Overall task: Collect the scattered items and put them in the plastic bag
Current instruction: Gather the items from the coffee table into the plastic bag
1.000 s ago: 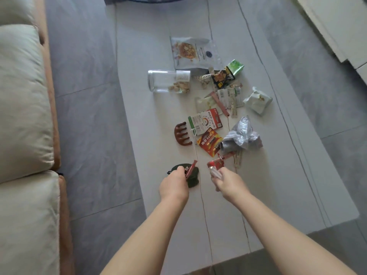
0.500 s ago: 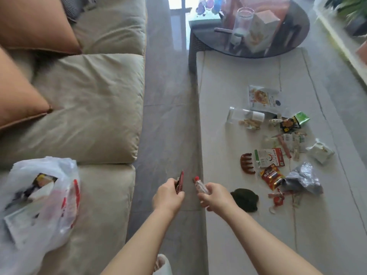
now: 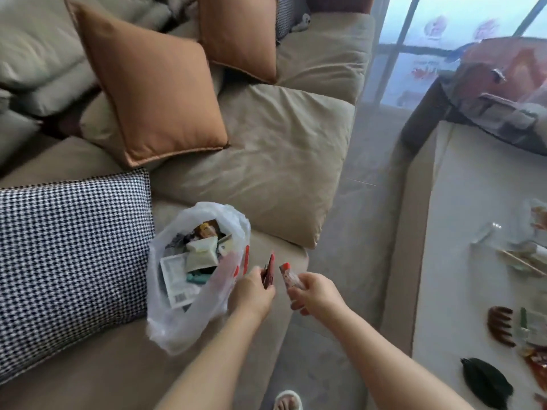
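A white plastic bag (image 3: 177,318) with red print lies open on the beige sofa seat (image 3: 97,371), holding several packets and boxes. My left hand (image 3: 251,292) grips a thin dark red packet (image 3: 270,270) right beside the bag's mouth. My right hand (image 3: 315,294) holds a small clear packet with a red end (image 3: 288,275) just right of it, over the sofa's edge. On the white table (image 3: 461,291) at the right lie a brown hair claw (image 3: 500,325), a dark green item (image 3: 485,383) and blurred snack packets (image 3: 529,324).
A houndstooth cushion (image 3: 68,261) lies left of the bag, with orange cushions (image 3: 154,93) behind. Grey floor (image 3: 355,232) runs between sofa and table. A dark round table (image 3: 485,113) stands at the far right. A foot in a slipper (image 3: 287,402) shows below.
I have turned left from the table to the sofa. Both hands carried their packets across the gap and now hang beside the bag's opening.
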A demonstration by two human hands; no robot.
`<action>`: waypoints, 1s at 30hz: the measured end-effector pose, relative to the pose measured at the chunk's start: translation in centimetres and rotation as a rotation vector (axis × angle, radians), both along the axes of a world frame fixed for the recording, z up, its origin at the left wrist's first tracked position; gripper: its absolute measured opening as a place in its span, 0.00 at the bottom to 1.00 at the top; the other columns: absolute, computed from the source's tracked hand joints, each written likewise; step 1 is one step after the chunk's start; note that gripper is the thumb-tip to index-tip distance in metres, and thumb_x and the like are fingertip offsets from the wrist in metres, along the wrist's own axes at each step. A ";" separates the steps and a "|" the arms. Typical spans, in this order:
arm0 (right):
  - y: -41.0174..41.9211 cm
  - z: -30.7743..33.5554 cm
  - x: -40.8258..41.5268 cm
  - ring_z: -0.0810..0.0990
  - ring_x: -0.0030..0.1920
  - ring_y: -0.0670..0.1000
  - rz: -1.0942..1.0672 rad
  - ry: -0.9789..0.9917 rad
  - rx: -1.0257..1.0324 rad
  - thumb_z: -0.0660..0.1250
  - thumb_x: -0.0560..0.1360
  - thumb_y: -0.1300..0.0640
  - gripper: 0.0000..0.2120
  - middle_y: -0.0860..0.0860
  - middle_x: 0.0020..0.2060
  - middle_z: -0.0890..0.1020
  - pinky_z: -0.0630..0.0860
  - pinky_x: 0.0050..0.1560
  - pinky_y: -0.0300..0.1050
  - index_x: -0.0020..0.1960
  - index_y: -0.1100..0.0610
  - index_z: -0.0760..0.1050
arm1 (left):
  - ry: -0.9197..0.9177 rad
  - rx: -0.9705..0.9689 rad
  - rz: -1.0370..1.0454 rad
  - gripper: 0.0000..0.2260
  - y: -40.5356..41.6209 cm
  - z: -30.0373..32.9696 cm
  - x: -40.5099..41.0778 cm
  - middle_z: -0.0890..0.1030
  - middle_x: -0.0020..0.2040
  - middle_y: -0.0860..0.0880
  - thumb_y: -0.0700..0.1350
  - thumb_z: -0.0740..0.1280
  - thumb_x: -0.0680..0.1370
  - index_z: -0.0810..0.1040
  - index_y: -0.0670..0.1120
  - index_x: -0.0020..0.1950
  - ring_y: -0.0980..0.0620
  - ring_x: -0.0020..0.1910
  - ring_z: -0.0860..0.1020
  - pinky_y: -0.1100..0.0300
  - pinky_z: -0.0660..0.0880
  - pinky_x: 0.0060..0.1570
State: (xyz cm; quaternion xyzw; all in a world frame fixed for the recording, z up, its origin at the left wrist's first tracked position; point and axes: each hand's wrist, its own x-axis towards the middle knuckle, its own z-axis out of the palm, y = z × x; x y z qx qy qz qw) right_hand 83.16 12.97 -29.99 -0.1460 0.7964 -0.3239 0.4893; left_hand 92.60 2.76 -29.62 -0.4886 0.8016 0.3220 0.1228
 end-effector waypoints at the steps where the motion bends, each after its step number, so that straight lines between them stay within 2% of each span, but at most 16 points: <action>1: -1.5 0.0 0.8 0.84 0.38 0.55 0.020 -0.007 -0.001 0.64 0.73 0.61 0.04 0.52 0.34 0.81 0.80 0.40 0.47 0.41 0.56 0.76 | 0.003 -0.004 0.029 0.11 -1.2 0.0 1.1 0.81 0.57 0.48 0.47 0.65 0.78 0.74 0.48 0.60 0.47 0.57 0.78 0.57 0.74 0.53; 5: -7.1 -0.6 4.1 0.81 0.32 0.51 0.062 -0.052 -0.006 0.63 0.73 0.61 0.05 0.52 0.34 0.79 0.77 0.35 0.44 0.40 0.56 0.75 | -0.013 -0.021 0.184 0.13 -6.1 -0.2 5.2 0.81 0.56 0.47 0.50 0.66 0.77 0.75 0.47 0.58 0.45 0.56 0.79 0.56 0.75 0.52; 9: -12.1 -0.7 7.1 0.81 0.31 0.50 0.077 -0.080 -0.015 0.63 0.76 0.53 0.09 0.52 0.33 0.80 0.77 0.32 0.42 0.41 0.57 0.74 | -0.028 0.056 0.377 0.11 -10.4 -0.8 8.5 0.82 0.51 0.47 0.48 0.67 0.76 0.76 0.47 0.56 0.46 0.51 0.80 0.57 0.75 0.47; 12: -15.0 -0.8 8.5 0.82 0.35 0.52 0.020 -0.161 -0.046 0.64 0.77 0.51 0.08 0.54 0.35 0.80 0.78 0.37 0.45 0.48 0.57 0.74 | -0.018 0.143 0.487 0.12 -13.2 -1.8 9.8 0.83 0.47 0.46 0.45 0.69 0.73 0.77 0.44 0.54 0.46 0.46 0.82 0.58 0.78 0.45; 14: -16.6 -1.0 8.8 0.81 0.37 0.52 0.001 -0.179 -0.072 0.64 0.77 0.56 0.03 0.53 0.37 0.79 0.79 0.41 0.47 0.48 0.55 0.71 | -0.027 0.146 0.504 0.15 -14.6 -2.3 10.0 0.82 0.51 0.45 0.45 0.70 0.73 0.77 0.43 0.57 0.46 0.48 0.80 0.60 0.74 0.44; 16: -17.9 -1.3 8.7 0.79 0.39 0.52 -0.007 -0.169 -0.080 0.64 0.76 0.61 0.06 0.54 0.40 0.77 0.78 0.44 0.49 0.50 0.55 0.68 | -0.007 0.141 0.516 0.17 -15.6 -2.8 9.7 0.80 0.56 0.44 0.43 0.70 0.74 0.74 0.43 0.62 0.45 0.50 0.79 0.60 0.73 0.44; 20: -19.1 -1.8 8.3 0.78 0.43 0.54 -0.031 -0.139 -0.074 0.65 0.75 0.60 0.18 0.60 0.52 0.79 0.80 0.49 0.53 0.64 0.57 0.67 | 0.035 0.142 0.501 0.23 -16.8 -3.4 9.0 0.76 0.65 0.47 0.44 0.69 0.75 0.69 0.45 0.69 0.49 0.53 0.76 0.60 0.73 0.45; 22: -19.0 -2.1 7.9 0.80 0.44 0.56 -0.037 -0.122 -0.059 0.65 0.75 0.58 0.16 0.57 0.51 0.80 0.80 0.50 0.54 0.61 0.56 0.69 | 0.021 0.134 0.471 0.23 -16.9 -3.8 8.7 0.77 0.64 0.47 0.44 0.69 0.75 0.70 0.46 0.69 0.48 0.58 0.76 0.58 0.73 0.52; 25: -17.9 -2.5 7.4 0.81 0.43 0.56 -0.028 -0.108 -0.027 0.63 0.75 0.59 0.11 0.50 0.39 0.79 0.80 0.50 0.54 0.57 0.58 0.71 | -0.030 0.102 0.388 0.19 -16.3 -3.9 8.0 0.78 0.61 0.48 0.46 0.66 0.76 0.72 0.48 0.66 0.47 0.59 0.76 0.57 0.74 0.56; 28: -15.7 -2.5 6.7 0.83 0.46 0.57 0.018 -0.076 0.024 0.61 0.76 0.61 0.12 0.54 0.42 0.78 0.80 0.49 0.52 0.58 0.62 0.74 | -0.084 0.079 0.262 0.17 -14.9 -3.7 7.1 0.79 0.59 0.49 0.47 0.64 0.77 0.72 0.51 0.65 0.47 0.57 0.77 0.56 0.75 0.55; 30: -13.9 -2.6 5.9 0.80 0.42 0.54 0.036 -0.060 0.052 0.60 0.76 0.61 0.12 0.56 0.43 0.78 0.80 0.47 0.51 0.57 0.63 0.74 | -0.128 0.061 0.140 0.15 -13.6 -3.2 6.3 0.79 0.59 0.50 0.49 0.62 0.77 0.73 0.52 0.64 0.47 0.59 0.77 0.56 0.75 0.55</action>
